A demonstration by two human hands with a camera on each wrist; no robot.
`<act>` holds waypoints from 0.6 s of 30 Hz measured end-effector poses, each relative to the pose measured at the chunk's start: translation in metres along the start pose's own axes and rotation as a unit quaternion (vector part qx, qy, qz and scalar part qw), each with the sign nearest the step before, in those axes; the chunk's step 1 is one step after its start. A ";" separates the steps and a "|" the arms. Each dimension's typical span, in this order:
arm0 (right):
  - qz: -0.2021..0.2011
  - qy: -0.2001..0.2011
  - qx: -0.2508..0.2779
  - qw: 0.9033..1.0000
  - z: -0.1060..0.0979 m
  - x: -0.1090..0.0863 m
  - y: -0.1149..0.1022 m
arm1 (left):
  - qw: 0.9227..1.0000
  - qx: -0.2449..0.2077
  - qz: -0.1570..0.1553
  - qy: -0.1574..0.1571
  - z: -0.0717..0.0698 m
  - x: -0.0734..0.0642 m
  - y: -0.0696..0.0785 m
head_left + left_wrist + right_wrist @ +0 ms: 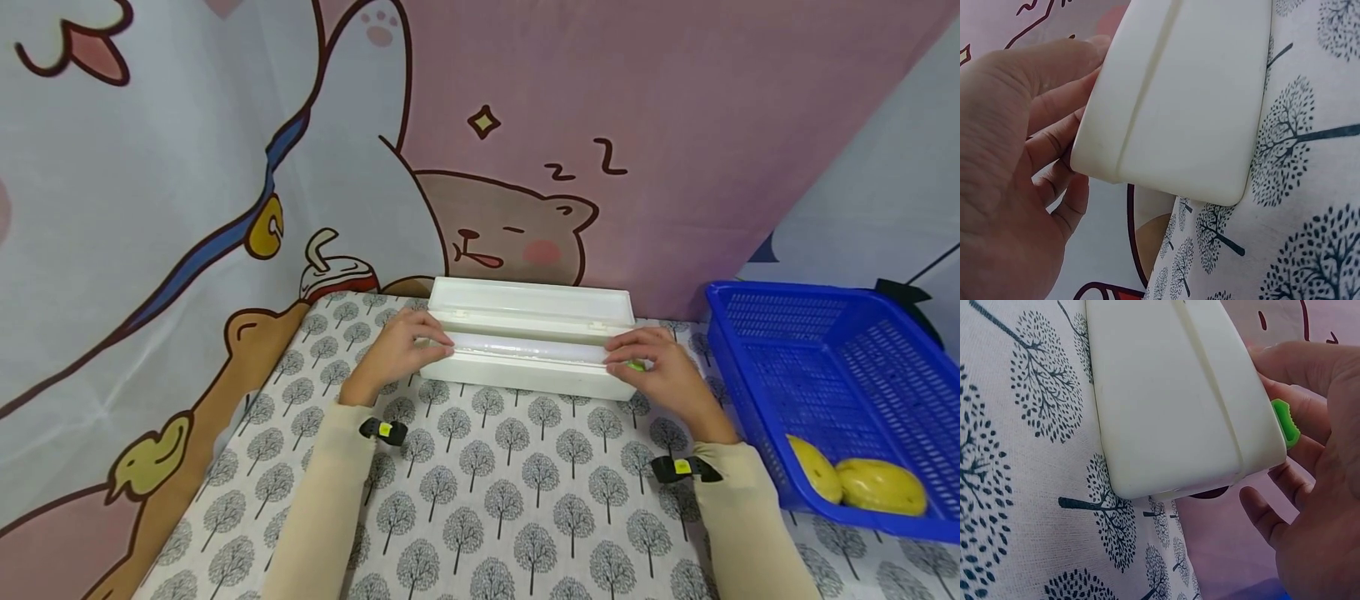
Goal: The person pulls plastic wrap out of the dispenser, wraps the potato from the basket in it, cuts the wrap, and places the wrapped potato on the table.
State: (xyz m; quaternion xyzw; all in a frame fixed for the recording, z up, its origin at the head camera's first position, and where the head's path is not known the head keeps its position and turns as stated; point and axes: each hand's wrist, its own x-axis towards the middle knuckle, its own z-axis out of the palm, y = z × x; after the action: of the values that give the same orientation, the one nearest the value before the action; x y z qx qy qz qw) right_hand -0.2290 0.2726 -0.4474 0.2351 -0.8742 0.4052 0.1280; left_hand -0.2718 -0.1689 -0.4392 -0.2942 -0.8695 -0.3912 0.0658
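A long white cling film dispenser [525,379] stands on the cloth with its lid [531,302] tipped back. Inside lies a roll of cling film [525,346], shiny along its front side. At the roll's left end, my left hand [405,346] pinches the film between thumb and fingertips. My right hand [663,367] does the same at the right end, thumb over the front rim. A green cutter slider [1285,424] sticks out by the right fingers. In both wrist views the dispenser's wall hides the fingertips' hold.
To the right stands a blue plastic basket [750,400] with two yellow fruits [881,487] in its near corner. A tree-print cloth [495,500] covers the table. Directly behind the dispenser hangs a cartoon-printed curtain [675,167].
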 end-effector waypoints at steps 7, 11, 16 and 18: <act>0.001 0.004 -0.006 1.000 0.001 0.000 0.000 | 1.000 0.006 -0.010 -0.004 0.001 0.001 0.001; 0.005 0.002 -0.011 1.000 0.001 0.000 -0.001 | 1.000 0.015 -0.018 -0.006 0.001 0.002 0.003; 0.007 0.002 -0.013 1.000 0.001 0.001 -0.002 | 0.999 0.028 -0.025 -0.008 0.002 0.003 0.005; 0.007 0.004 -0.013 1.000 0.001 0.001 -0.003 | 0.999 0.033 -0.028 -0.008 0.003 0.003 0.005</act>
State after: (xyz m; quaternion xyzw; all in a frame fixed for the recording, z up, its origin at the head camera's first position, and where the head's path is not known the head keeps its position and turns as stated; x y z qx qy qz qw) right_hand -0.2284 0.2700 -0.4457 0.2258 -0.8806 0.3952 0.1318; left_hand -0.2712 -0.1628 -0.4363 -0.2708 -0.8903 -0.3617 0.0571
